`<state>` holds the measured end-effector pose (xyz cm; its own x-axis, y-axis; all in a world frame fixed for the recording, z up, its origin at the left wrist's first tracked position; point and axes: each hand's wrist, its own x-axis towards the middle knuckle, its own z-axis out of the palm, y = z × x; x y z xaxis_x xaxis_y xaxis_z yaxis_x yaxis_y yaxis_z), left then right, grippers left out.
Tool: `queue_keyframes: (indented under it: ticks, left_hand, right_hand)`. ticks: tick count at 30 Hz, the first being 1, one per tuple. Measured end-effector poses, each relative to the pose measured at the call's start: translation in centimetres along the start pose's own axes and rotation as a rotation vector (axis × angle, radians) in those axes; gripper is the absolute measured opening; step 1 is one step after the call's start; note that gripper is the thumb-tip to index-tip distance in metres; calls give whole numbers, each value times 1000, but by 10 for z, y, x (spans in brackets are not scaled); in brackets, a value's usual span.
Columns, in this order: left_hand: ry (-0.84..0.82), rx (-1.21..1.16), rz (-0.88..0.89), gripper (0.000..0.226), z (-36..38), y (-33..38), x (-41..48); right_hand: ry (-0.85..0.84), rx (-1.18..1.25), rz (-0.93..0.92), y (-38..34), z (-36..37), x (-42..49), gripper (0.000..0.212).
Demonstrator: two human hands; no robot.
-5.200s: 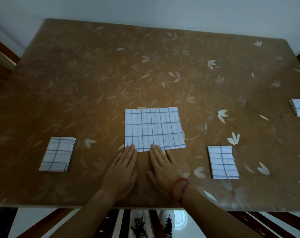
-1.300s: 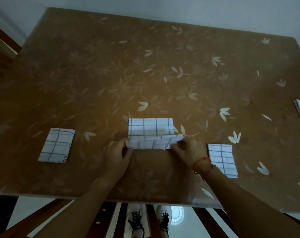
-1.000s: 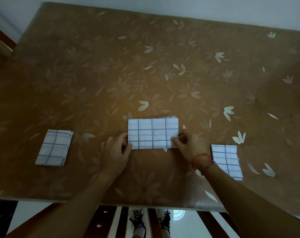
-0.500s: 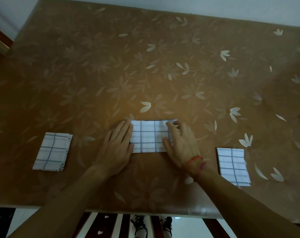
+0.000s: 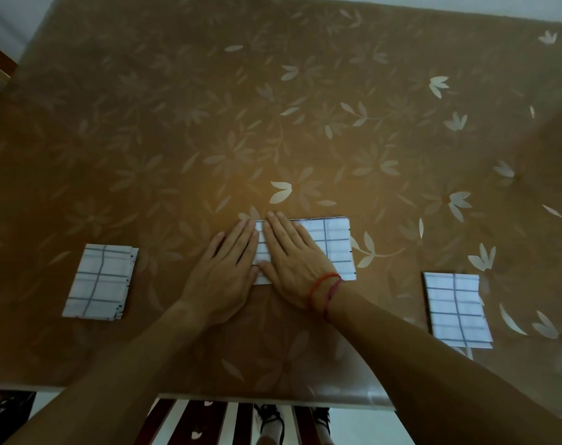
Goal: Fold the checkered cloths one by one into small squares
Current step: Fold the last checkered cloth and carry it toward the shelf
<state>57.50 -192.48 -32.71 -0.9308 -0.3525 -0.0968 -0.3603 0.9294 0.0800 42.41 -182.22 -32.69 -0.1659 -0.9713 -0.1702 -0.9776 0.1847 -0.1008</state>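
Both hands flat, fingers straight and together, nothing grasped: grip released on each side. Left hand (image 5: 223, 277) palm down at the left end of the half-folded checkered cloth (image 5: 332, 248), fingertips over its left edge, heel on the bare bench (image 5: 273, 123). Right hand (image 5: 294, 261) pressed just beside it, covering the cloth's left and middle part, index finger almost touching the left hand's. Red string bracelet (image 5: 324, 290) around the right wrist. Cloth lying as a long flat rectangle near the bench's near edge, centre of the scene, its right end uncovered and showing the grid lines. Left folded cloth (image 5: 99, 282) well apart to the left, flat on the bench. Right folded cloth (image 5: 456, 309) well apart to the right, a little nearer, also flat. Neither touched by a hand.
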Motion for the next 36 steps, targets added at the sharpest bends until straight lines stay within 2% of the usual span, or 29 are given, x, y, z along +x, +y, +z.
queue_keyframes:
  ticks: [11,16,28,33,34,35,36]
  left_hand:
    - [5,5,3,60,-2,2,1]
    - [8,8,-7,59,-2,3,1]
    - [-3,-2,-24,60,-5,7,1]
    - [-1,4,-28,59,-4,7,2]
    - [0,7,-29,59,-3,7,2]
    - [-2,10,-32,59,-3,7,2]
    - [-3,9,-34,59,-3,7,3]
  right_hand:
    - [-134,-100,128,77,-16,-57,79]
    - [-192,-96,152,83,-23,-62,79]
    - [-114,100,187,84,-60,-32,90]
    - [-264,65,277,86,-72,-15,77]
    - [-295,72,324,82,-84,-15,63]
    - [-405,107,375,86,-85,-13,41]
    - [-503,147,376,87,-79,-9,28]
